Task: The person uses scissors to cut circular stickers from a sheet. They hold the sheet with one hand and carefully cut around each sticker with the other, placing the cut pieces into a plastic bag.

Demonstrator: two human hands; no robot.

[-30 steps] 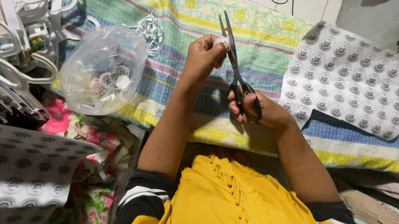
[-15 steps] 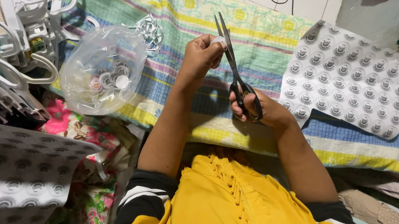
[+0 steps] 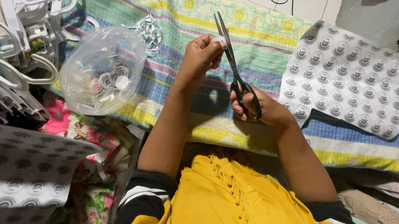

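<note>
Now our left hand (image 3: 201,56) pinches a small white round piece (image 3: 218,40) against the scissors (image 3: 235,71), whose handles our right hand (image 3: 261,109) grips, blades upright for trimming.

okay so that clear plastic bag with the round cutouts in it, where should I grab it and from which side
Probably the bag is best taken by the loose crumpled film at its top, coming straight down from above. The round pieces sit low in it, so pinching high keeps them inside. White hangers crowd one side; the striped blanket side is freer.
</note>
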